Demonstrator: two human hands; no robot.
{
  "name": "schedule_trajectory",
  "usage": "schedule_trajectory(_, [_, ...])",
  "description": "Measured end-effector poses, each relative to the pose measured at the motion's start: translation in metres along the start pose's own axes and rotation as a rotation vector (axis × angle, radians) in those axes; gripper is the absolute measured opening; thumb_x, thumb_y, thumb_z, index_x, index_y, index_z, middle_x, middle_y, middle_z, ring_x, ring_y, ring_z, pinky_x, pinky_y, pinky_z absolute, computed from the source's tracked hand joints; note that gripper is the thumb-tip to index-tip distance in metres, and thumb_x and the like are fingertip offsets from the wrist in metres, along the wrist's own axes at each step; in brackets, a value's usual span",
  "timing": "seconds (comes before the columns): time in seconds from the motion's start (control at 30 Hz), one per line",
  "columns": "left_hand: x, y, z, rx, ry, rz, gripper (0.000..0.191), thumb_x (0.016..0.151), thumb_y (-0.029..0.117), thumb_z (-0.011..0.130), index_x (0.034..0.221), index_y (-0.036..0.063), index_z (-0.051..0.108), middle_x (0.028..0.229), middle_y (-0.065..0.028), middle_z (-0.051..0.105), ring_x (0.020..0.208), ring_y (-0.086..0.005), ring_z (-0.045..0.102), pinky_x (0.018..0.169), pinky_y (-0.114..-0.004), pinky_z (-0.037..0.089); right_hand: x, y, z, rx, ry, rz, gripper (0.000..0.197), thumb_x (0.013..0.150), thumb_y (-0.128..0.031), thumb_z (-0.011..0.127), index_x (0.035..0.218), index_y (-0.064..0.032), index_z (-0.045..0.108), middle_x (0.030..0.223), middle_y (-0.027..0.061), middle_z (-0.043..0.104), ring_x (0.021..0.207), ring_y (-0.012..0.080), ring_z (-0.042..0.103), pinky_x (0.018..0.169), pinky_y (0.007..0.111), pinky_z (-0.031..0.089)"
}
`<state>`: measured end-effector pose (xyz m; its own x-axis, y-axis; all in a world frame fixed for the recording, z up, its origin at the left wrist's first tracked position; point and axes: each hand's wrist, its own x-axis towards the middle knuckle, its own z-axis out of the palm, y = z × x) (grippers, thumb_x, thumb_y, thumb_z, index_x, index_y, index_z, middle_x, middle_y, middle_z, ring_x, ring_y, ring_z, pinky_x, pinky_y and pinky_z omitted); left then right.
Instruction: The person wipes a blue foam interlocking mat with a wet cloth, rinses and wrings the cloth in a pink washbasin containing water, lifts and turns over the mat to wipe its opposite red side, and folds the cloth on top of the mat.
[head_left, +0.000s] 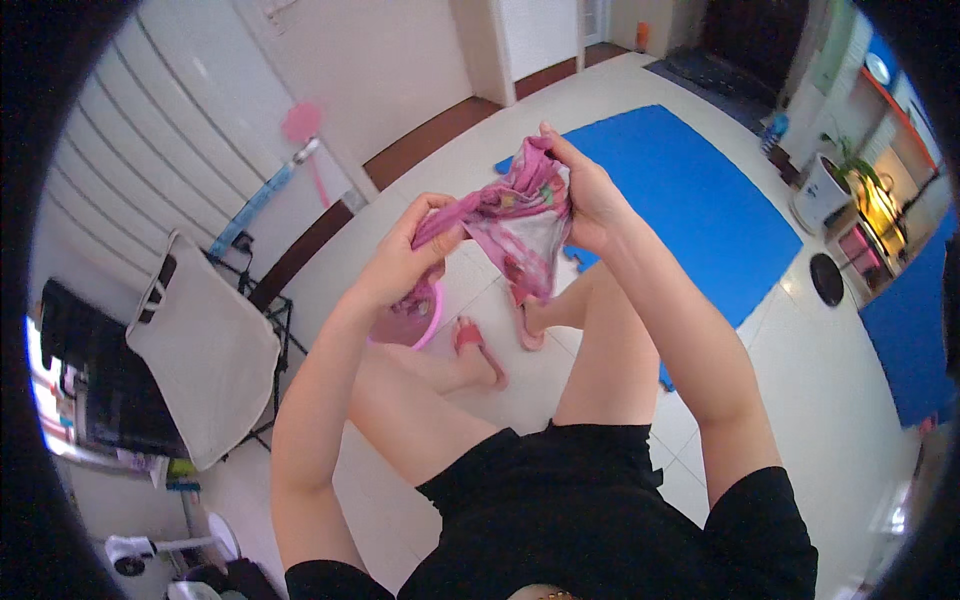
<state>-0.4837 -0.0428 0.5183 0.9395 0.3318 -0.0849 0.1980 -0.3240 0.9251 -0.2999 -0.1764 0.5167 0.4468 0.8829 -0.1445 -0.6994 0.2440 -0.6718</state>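
Observation:
A pink and white patterned cloth (525, 217), bunched and partly twisted, is stretched between my two hands above my knees. My left hand (416, 247) grips its narrow rolled end. My right hand (589, 191) holds the upper part on the other side, and a loose fold hangs down between the hands. Below my left forearm a pink plastic basin (429, 322) stands on the floor, partly hidden, with more pinkish fabric in it.
A blue floor mat (675, 202) lies ahead to the right. A folding chair (210, 345) stands at the left, near a wall-side pink fly swatter (302, 124). A potted plant (821, 195) and a black round object (826, 279) are at the right.

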Motion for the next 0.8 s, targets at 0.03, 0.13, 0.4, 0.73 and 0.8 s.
schedule_trajectory(0.03, [0.011,-0.001,0.002,-0.112,-0.026,0.021,0.037,0.089,0.029,0.061,0.114,0.0074,0.045,0.088,-0.004,0.056,0.079,-0.0089,0.054,0.07,-0.025,0.043,-0.01,-0.008,-0.001,0.005,0.013,-0.021,0.036,0.095,-0.04,0.045,0.102,-0.006,0.056,0.092,0.0074,0.064,0.083,0.0221,0.064,0.083,0.04,0.051])
schedule_trajectory(0.13, [0.044,-0.007,0.01,-0.267,-0.105,0.11,0.028,0.091,0.027,0.055,0.11,0.0067,0.048,0.084,-0.0027,0.055,0.075,-0.0093,0.053,0.066,-0.024,0.043,-0.033,-0.026,-0.012,-0.012,-0.016,-0.051,0.032,0.092,-0.036,0.053,0.103,-0.0062,0.056,0.089,0.0069,0.063,0.078,0.021,0.063,0.078,0.039,0.052])
schedule_trajectory(0.4, [0.109,-0.017,0.068,-0.218,-0.295,0.263,0.041,0.074,0.001,0.052,0.113,0.0037,0.041,0.107,-0.0099,0.053,0.095,-0.0161,0.053,0.079,-0.028,0.045,-0.044,-0.048,-0.051,-0.27,-0.119,-0.277,0.028,0.08,-0.012,0.064,0.106,-0.0036,0.057,0.096,0.0059,0.062,0.086,0.0179,0.061,0.074,0.036,0.052])
schedule_trajectory(0.73, [0.139,-0.003,0.114,-0.571,-0.46,0.186,0.045,0.09,0.037,0.053,0.123,0.007,0.047,0.116,-0.0069,0.053,0.113,-0.0163,0.046,0.101,-0.032,0.031,-0.048,-0.055,-0.086,-0.58,0.176,-0.164,0.026,0.082,-0.011,0.061,0.107,-0.0057,0.055,0.101,0.0069,0.059,0.092,0.0159,0.058,0.081,0.032,0.05])
schedule_trajectory(0.8, [0.144,-0.005,0.115,-0.636,-0.509,0.12,0.037,0.091,0.036,0.047,0.115,0.0083,0.051,0.113,-0.0046,0.054,0.11,-0.0153,0.048,0.098,-0.03,0.034,-0.048,-0.056,-0.101,-0.634,0.191,-0.142,0.025,0.083,-0.009,0.061,0.107,-0.0055,0.055,0.101,0.0071,0.059,0.092,0.0155,0.058,0.081,0.031,0.05])
